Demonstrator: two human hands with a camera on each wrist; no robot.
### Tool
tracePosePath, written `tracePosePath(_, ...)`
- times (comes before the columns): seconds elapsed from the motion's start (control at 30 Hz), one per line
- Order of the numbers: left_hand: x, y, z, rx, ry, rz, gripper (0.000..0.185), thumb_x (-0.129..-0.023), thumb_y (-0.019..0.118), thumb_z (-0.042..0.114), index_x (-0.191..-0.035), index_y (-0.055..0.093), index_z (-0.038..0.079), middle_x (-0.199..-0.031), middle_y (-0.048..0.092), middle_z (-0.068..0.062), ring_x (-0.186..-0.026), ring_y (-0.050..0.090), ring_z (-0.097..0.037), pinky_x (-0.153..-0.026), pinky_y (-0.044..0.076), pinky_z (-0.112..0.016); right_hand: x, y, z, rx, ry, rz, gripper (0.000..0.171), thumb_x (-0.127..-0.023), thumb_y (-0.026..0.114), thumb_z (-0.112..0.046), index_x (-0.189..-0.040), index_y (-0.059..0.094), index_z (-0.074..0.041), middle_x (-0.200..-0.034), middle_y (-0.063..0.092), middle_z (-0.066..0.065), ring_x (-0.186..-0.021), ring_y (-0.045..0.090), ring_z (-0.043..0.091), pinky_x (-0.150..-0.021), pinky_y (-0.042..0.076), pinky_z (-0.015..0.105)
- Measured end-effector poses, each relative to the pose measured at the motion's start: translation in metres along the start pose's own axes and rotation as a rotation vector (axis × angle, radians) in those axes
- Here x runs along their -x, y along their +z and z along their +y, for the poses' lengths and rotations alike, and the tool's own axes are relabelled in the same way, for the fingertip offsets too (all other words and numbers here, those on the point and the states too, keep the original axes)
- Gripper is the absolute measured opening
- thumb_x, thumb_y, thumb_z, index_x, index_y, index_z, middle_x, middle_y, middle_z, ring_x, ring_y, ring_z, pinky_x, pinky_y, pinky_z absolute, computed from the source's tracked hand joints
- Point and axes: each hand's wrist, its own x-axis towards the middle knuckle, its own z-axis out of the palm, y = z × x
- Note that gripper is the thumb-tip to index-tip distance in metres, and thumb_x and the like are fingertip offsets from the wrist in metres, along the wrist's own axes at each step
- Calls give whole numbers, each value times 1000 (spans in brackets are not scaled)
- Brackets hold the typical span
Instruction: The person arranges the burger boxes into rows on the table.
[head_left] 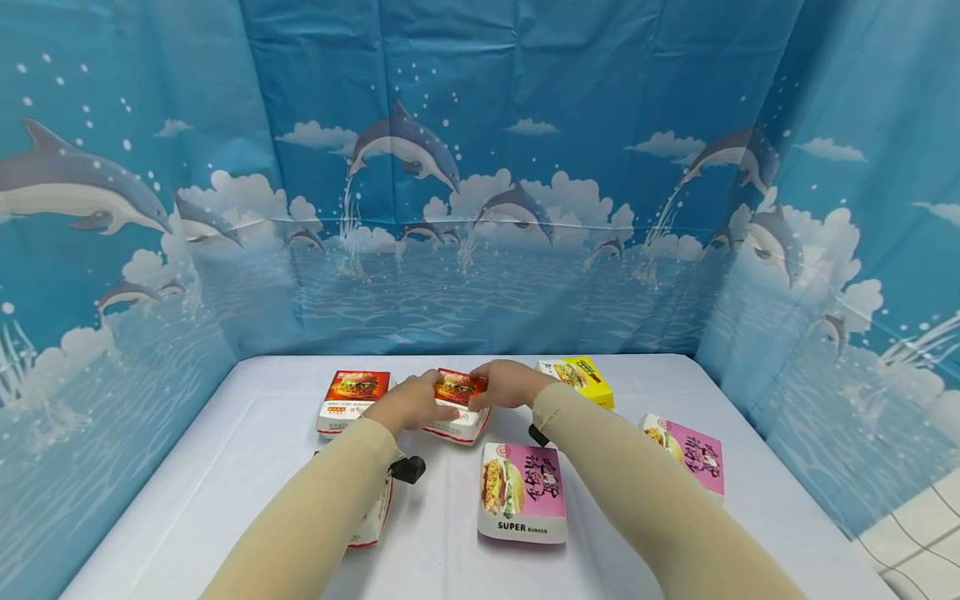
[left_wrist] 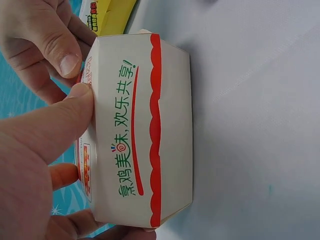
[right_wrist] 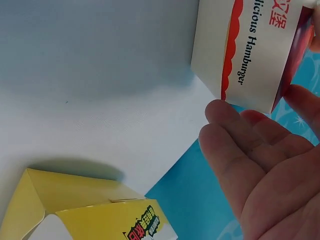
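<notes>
A red and white burger box [head_left: 457, 428] sits on the table between both hands, toward the back. My left hand [head_left: 408, 405] grips its left side, the thumb on the near top edge and fingers round the side, as the left wrist view shows. At the box's right side is my right hand [head_left: 512, 384]. In the right wrist view its fingers [right_wrist: 232, 155] are loosely extended by the box's corner, and one finger touches the top edge. The lid reads as closed. Part of its top is hidden behind the hands.
Another red and white box [head_left: 356, 397] stands to the left, and one more [head_left: 372, 525] is partly hidden under the left forearm. A yellow box [head_left: 594, 383] stands behind the right wrist. Two pink burger boxes [head_left: 522, 492] lie in front and at right. A dolphin-printed curtain [head_left: 480, 300] encloses the white table.
</notes>
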Motion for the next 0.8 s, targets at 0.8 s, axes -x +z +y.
tracePosePath(0.8,6,-2,4,-5,-37,15,88,-93,77,53,-159,40,10,-149,57,-23,-136,58,-36,-115,47,-55,6,3,-1,-60,63,-41,86,-85,89,-43,-155,49,-12,-147,61,8,-128,59,24,-112,51,47)
